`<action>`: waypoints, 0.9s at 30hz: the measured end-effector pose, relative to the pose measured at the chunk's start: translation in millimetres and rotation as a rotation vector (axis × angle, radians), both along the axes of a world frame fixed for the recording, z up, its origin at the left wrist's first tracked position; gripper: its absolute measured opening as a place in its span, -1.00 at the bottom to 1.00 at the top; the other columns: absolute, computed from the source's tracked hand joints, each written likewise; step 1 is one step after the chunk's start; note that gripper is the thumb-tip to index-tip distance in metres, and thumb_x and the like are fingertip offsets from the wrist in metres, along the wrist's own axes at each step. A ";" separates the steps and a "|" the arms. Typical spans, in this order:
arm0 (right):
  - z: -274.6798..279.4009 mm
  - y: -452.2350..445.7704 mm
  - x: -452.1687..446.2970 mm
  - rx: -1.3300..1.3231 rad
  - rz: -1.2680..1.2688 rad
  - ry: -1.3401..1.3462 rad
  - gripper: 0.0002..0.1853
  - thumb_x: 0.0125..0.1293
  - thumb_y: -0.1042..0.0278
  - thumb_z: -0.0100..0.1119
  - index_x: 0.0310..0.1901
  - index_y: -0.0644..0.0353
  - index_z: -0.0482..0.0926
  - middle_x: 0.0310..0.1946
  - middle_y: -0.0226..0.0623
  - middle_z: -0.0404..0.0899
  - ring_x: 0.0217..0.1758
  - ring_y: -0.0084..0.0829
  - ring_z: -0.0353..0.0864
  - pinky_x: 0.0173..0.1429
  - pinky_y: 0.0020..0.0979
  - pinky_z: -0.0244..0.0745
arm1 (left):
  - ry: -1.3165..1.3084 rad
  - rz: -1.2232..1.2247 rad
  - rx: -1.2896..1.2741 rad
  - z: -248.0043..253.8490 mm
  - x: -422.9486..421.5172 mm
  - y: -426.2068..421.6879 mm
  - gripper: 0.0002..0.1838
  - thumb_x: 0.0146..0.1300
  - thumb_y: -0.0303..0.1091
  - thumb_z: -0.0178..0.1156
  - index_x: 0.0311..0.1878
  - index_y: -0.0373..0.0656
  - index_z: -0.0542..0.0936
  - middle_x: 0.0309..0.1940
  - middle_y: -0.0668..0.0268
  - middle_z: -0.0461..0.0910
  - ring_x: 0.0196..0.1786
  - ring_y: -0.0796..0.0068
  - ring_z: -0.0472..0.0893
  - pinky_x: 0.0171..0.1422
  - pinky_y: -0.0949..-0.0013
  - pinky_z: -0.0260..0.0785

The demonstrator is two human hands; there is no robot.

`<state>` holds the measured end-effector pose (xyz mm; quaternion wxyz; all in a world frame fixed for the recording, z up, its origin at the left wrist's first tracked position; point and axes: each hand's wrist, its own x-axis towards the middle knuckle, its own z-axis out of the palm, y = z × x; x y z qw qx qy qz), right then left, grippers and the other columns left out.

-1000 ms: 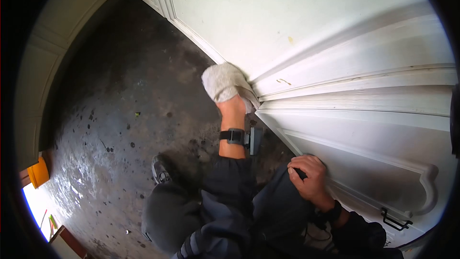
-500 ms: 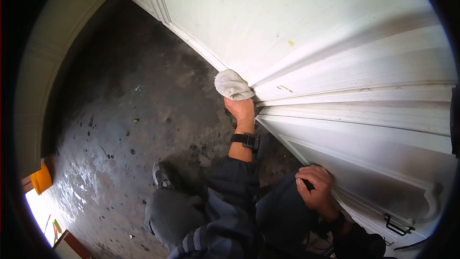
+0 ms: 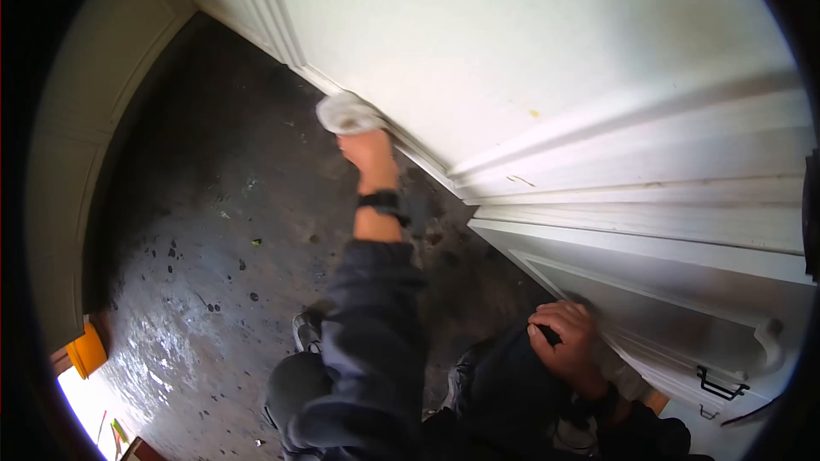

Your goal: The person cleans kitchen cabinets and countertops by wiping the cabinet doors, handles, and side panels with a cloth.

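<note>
In the head view, holds a pale cloth (image 3: 346, 113) in the left hand (image 3: 369, 155), stretched out toward the far side, left of the middle. Closes that hand on the cloth, with the fingertips lost in fabric and blur; cannot tell how firmly. Has the cloth down at the lower trim (image 3: 430, 160) of a large white panel (image 3: 444, 77), just above the dark floor (image 3: 213, 205); cannot make out its exact contact with the trim. Wears a black strap (image 3: 382, 202) on the left wrist and a dark sleeve (image 3: 367, 299) up that arm.

Rests the right hand (image 3: 564, 337) on the right knee (image 3: 521, 367), nearer and to the right. Curves those fingers loosely, with a gap beside the thumb and nothing visible in the grasp. Wears a dark band (image 3: 605, 403) on that wrist too.

Just right of the knee, shows a white door (image 3: 666, 307) with raised moulding and, on the near side, a black handle (image 3: 722, 382). At near left, well apart from both hands, shows a yellow container (image 3: 87, 352). Between that and the left arm, shows dark spots and a small green scrap (image 3: 256, 242) on the floor.
</note>
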<state>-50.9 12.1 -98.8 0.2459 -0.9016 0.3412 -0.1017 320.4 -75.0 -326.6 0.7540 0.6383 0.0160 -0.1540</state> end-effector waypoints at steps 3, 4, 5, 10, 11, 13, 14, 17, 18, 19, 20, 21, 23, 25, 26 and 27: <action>-8.5 1.9 17.9 0.023 0.031 0.012 -0.89 0.07 0.45 0.39 -0.34 0.15 0.67 -0.34 -0.26 0.70 -0.17 -0.22 0.71 -0.01 -0.23 0.49 | 0.033 0.078 -0.374 -52.3 -47.3 2.5 -0.65 0.43 -0.43 0.12 0.25 -0.14 0.51 0.08 0.27 0.62 0.06 0.43 0.63 0.05 0.31 0.54; -10.5 3.1 23.4 0.028 0.039 0.020 -0.90 0.07 0.45 0.39 -0.34 0.15 0.68 -0.34 -0.26 0.70 -0.17 -0.22 0.71 -0.01 -0.23 0.48 | -0.045 0.041 -0.063 -28.8 -54.1 5.2 -0.68 0.42 -0.45 0.10 0.21 -0.11 0.54 0.06 0.28 0.63 0.05 0.44 0.63 0.04 0.32 0.55; -12.4 1.9 29.6 0.035 0.046 0.028 -0.90 0.07 0.45 0.39 -0.35 0.15 0.68 -0.34 -0.25 0.70 -0.17 -0.21 0.71 -0.01 -0.22 0.48 | -0.109 0.012 0.222 -4.3 -61.0 8.0 -0.70 0.42 -0.47 0.08 0.18 -0.08 0.57 0.03 0.28 0.64 0.04 0.45 0.63 0.02 0.33 0.55; -21.7 2.2 46.0 0.010 0.015 0.068 -0.90 0.07 0.44 0.40 -0.35 0.17 0.68 -0.33 -0.24 0.71 -0.17 -0.21 0.70 0.00 -0.23 0.48 | 0.201 0.056 -0.725 -73.3 61.4 -12.6 -0.70 0.41 -0.49 0.08 0.17 -0.13 0.54 0.06 0.33 0.60 0.07 0.51 0.59 0.14 0.35 0.49; -23.7 4.0 46.2 0.006 0.001 0.080 -0.90 0.08 0.44 0.40 -0.35 0.17 0.68 -0.33 -0.24 0.71 -0.17 -0.20 0.70 0.00 -0.23 0.48 | 0.127 0.064 -0.219 -43.9 81.0 -12.8 -0.61 0.42 -0.47 0.07 0.29 -0.16 0.45 0.17 0.33 0.56 0.13 0.47 0.58 0.19 0.38 0.47; -22.7 3.9 53.8 0.012 -0.020 0.112 -0.89 0.08 0.43 0.41 -0.34 0.17 0.68 -0.32 -0.24 0.71 -0.17 -0.21 0.70 0.01 -0.23 0.49 | -0.077 0.073 -0.019 -14.5 115.8 -9.3 -0.63 0.44 -0.40 0.09 0.28 -0.19 0.50 0.16 0.37 0.59 0.11 0.42 0.59 0.18 0.37 0.45; -20.0 4.2 56.3 0.013 -0.034 0.136 -0.89 0.08 0.43 0.41 -0.34 0.17 0.68 -0.32 -0.24 0.71 -0.17 -0.21 0.70 0.02 -0.23 0.49 | -0.143 -0.018 0.083 -31.9 142.7 -11.7 -0.68 0.43 -0.38 0.08 0.20 -0.17 0.53 0.07 0.35 0.60 0.03 0.41 0.59 0.10 0.34 0.46; -14.8 11.7 67.6 0.000 -0.047 0.147 -0.87 0.08 0.41 0.42 -0.33 0.16 0.68 -0.31 -0.26 0.71 -0.17 -0.22 0.70 0.03 -0.22 0.49 | -0.053 -0.128 0.140 -10.7 168.5 -7.0 -0.78 0.43 -0.32 0.04 0.03 -0.12 0.59 -0.12 0.29 0.61 -0.14 0.40 0.57 -0.08 0.27 0.47; -13.9 16.9 71.9 0.010 -0.045 0.151 -0.87 0.08 0.40 0.42 -0.33 0.16 0.68 -0.31 -0.26 0.71 -0.17 -0.22 0.70 0.03 -0.22 0.49 | 0.161 -0.055 0.004 -10.5 161.9 -3.7 -0.79 0.43 -0.32 0.02 -0.01 -0.12 0.58 -0.15 0.28 0.61 -0.17 0.39 0.56 -0.10 0.26 0.47; -11.1 17.0 76.0 0.007 -0.043 0.152 -0.87 0.08 0.39 0.42 -0.32 0.15 0.68 -0.31 -0.27 0.71 -0.18 -0.23 0.70 0.03 -0.22 0.49 | 0.197 -0.008 -0.032 -11.4 159.9 -7.1 -0.79 0.42 -0.31 0.02 -0.01 -0.12 0.58 -0.14 0.27 0.60 -0.16 0.38 0.56 -0.09 0.25 0.46; -7.7 15.9 78.1 -0.007 -0.043 0.148 -0.87 0.08 0.39 0.42 -0.32 0.15 0.68 -0.31 -0.27 0.71 -0.18 -0.23 0.70 0.03 -0.22 0.49 | 0.232 0.041 -0.069 -10.5 157.6 -10.2 -0.79 0.42 -0.31 0.02 -0.01 -0.12 0.58 -0.13 0.27 0.60 -0.15 0.38 0.56 -0.08 0.24 0.46; -6.4 17.1 76.7 -0.010 -0.052 0.148 -0.87 0.09 0.38 0.42 -0.32 0.15 0.68 -0.31 -0.27 0.71 -0.18 -0.23 0.69 0.03 -0.22 0.49 | 0.088 0.061 0.002 -13.8 159.8 -14.3 -0.77 0.42 -0.32 0.04 0.03 -0.12 0.58 -0.09 0.27 0.60 -0.10 0.37 0.56 -0.03 0.24 0.46; -8.7 17.6 70.9 -0.022 -0.073 0.144 -0.87 0.10 0.37 0.42 -0.33 0.14 0.68 -0.31 -0.28 0.71 -0.18 -0.23 0.69 0.04 -0.22 0.49 | -0.206 0.105 0.133 -35.4 166.3 -27.7 -0.73 0.41 -0.32 0.09 0.11 -0.12 0.58 0.01 0.28 0.61 -0.01 0.36 0.58 0.05 0.25 0.46; -9.4 23.0 61.9 -0.040 -0.105 0.152 -0.88 0.10 0.37 0.42 -0.33 0.13 0.68 -0.32 -0.28 0.71 -0.19 -0.23 0.69 0.04 -0.22 0.48 | -0.505 0.159 0.303 -60.9 173.3 -15.2 -0.67 0.40 -0.33 0.13 0.19 -0.12 0.58 0.10 0.29 0.61 0.08 0.35 0.59 0.14 0.25 0.46; -11.1 22.8 60.9 -0.051 -0.114 0.150 -0.88 0.10 0.37 0.41 -0.33 0.13 0.68 -0.32 -0.28 0.71 -0.19 -0.23 0.69 0.05 -0.22 0.48 | -0.660 0.195 0.385 -67.9 179.0 -10.7 -0.64 0.39 -0.33 0.16 0.23 -0.12 0.58 0.15 0.29 0.62 0.13 0.35 0.60 0.19 0.25 0.45; -11.5 22.7 63.3 -0.048 -0.104 0.142 -0.88 0.10 0.37 0.41 -0.33 0.13 0.68 -0.32 -0.29 0.71 -0.19 -0.23 0.69 0.04 -0.23 0.48 | -0.497 0.126 0.107 -38.5 164.1 -2.7 -0.64 0.36 -0.32 0.21 0.19 -0.15 0.61 0.16 0.27 0.64 0.19 0.34 0.60 0.26 0.31 0.43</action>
